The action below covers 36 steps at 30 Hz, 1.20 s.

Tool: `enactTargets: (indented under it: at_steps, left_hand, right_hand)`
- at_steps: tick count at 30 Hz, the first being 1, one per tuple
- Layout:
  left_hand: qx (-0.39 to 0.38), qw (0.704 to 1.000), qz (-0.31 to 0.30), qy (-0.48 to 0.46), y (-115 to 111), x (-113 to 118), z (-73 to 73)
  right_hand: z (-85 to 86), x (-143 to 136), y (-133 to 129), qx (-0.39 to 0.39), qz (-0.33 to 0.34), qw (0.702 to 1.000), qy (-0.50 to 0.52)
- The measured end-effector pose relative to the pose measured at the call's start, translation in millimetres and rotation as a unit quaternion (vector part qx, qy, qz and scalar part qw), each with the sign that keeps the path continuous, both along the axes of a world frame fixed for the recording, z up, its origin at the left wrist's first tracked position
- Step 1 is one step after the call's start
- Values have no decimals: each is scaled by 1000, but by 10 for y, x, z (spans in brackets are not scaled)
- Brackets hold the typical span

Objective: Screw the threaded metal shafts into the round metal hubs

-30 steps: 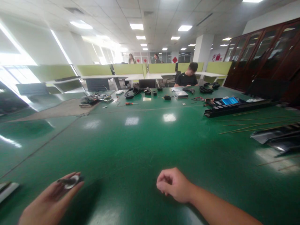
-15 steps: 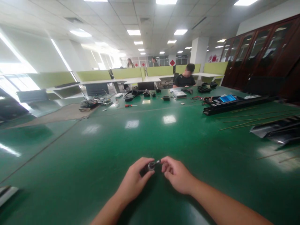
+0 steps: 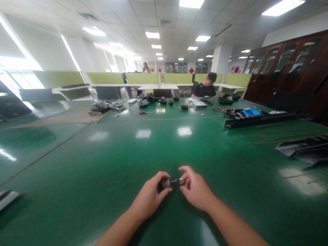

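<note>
My left hand (image 3: 153,192) is closed round a small dark cylindrical part with a ribbed metal shaft (image 3: 167,183), thumb and fingers on its thick body. The thin light-tipped end of the shaft points right, towards my right hand (image 3: 192,188). There the index finger and thumb stand apart on either side of the tip, with the other fingers curled behind it. Whether a curled finger touches the tip I cannot make out. Both hands are just above the green tabletop (image 3: 123,164).
Across the table lie a red-handled screwdriver (image 3: 144,112), black headgear (image 3: 146,101) and a small black box (image 3: 184,107). Black metal channels (image 3: 256,118) and thin rods (image 3: 271,137) lie right. A person (image 3: 205,87) sits at the far side. A light-coloured object (image 3: 9,200) is at the left edge.
The part has turned so that its shaft shows more from the side. My right index finger has lifted off the shaft tip and spread. The view has shifted slightly.
</note>
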<state>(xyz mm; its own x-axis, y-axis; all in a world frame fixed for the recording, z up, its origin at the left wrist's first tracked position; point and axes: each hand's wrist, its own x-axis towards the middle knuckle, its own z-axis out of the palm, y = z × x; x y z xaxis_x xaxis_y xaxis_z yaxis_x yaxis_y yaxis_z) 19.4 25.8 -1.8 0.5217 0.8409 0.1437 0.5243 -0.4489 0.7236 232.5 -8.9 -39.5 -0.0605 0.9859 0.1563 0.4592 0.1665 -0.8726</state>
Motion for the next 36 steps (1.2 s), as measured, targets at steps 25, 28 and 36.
enactTargets:
  at_steps: [25, 28, 36]
  left_hand:
    - [-56, 994, -83, -44, -89, 21, -51]
    - [-50, 994, -81, -58, -80, 30, -58]
    - [-56, 994, -73, -55, -80, 43, -34]
  right_hand:
    - [185, 108, -163, -54, 55, 997, 1]
    - [191, 100, -169, -57, 52, 997, -10]
    - [264, 75, -189, -49, 47, 998, 8]
